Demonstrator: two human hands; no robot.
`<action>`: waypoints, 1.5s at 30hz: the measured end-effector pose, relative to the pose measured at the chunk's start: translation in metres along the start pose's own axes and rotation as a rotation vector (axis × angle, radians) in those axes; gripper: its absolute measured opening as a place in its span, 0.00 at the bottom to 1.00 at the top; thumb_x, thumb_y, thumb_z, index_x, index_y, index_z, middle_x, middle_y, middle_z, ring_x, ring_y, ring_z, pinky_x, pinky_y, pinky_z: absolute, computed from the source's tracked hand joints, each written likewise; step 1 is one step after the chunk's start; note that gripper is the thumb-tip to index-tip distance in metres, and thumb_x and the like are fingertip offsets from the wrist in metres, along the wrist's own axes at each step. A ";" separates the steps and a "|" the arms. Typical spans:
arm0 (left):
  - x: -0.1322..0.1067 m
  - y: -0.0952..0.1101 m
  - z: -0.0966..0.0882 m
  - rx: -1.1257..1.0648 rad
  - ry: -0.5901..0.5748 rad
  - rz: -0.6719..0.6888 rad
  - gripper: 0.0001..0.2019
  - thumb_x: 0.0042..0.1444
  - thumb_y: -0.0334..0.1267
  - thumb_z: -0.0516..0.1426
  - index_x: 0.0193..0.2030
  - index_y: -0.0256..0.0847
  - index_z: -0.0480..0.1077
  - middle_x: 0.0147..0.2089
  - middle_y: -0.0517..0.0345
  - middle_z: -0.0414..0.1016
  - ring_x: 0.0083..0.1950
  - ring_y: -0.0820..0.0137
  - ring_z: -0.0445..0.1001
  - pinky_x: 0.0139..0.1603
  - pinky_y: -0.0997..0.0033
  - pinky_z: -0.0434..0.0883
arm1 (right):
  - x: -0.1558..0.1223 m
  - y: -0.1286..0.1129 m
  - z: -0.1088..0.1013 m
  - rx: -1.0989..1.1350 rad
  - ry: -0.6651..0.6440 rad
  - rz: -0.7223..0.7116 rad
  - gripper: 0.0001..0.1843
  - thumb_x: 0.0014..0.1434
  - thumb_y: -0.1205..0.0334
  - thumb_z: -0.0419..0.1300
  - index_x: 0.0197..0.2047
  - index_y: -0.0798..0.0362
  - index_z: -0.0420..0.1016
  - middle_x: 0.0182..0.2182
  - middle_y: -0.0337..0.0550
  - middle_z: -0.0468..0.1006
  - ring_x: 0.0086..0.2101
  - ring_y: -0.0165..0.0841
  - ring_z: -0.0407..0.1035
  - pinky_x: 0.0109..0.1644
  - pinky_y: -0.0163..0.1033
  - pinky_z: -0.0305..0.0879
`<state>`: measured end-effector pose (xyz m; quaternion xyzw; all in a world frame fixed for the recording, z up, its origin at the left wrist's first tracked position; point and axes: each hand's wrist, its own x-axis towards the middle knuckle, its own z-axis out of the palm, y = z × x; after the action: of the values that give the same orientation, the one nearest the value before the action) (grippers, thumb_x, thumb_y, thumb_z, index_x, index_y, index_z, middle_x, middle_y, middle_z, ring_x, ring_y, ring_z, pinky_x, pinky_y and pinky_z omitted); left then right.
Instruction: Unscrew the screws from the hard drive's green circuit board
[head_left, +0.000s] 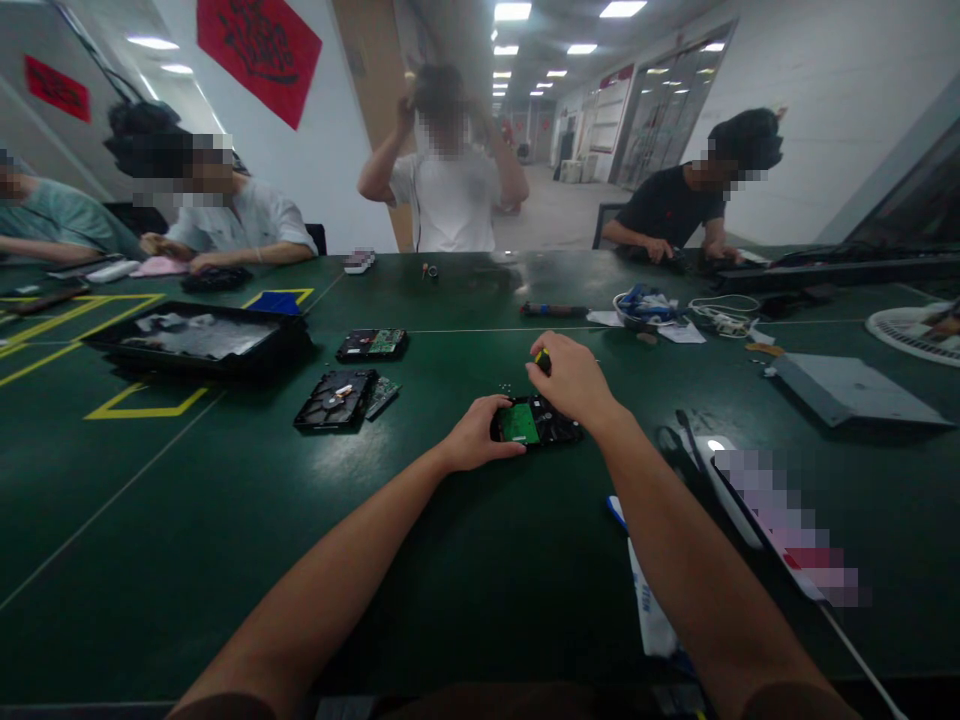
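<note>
Right in front of me a hard drive [551, 425] lies on the green table, its green circuit board [519, 424] facing up. My left hand [478, 434] grips the drive's left end between thumb and fingers. Above its far right part, my right hand [574, 375] is closed around a screwdriver with a yellow and black handle [543, 361]; its shaft and tip are hidden by the hand. Several tiny screws [505, 387] lie just beyond the drive. To the left are an opened black drive [337, 399], a loose circuit board [383, 397] and another hard drive [372, 344].
A black tray [199, 340] stands at the left. Cables [645, 305], a grey metal case [859, 388] and a phone-like device [780, 520] lie on the right. A blue and white packet [649, 600] is under my right forearm. Several people sit or stand across the table [225, 560].
</note>
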<state>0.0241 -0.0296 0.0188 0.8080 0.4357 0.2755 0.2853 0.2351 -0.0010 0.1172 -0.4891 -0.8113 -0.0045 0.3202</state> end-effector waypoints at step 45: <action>0.023 -0.027 -0.010 -0.020 0.337 -0.126 0.16 0.67 0.40 0.54 0.60 0.41 0.71 0.55 0.47 0.77 0.52 0.62 0.76 0.54 0.60 0.75 | 0.012 -0.048 -0.100 0.628 0.343 -0.029 0.15 0.63 0.63 0.63 0.53 0.47 0.71 0.43 0.42 0.76 0.36 0.32 0.76 0.42 0.39 0.77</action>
<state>0.0129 0.0044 0.0111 0.7185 0.5244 0.3929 0.2331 0.2451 -0.0486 0.2179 -0.3475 -0.7144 0.1583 0.5864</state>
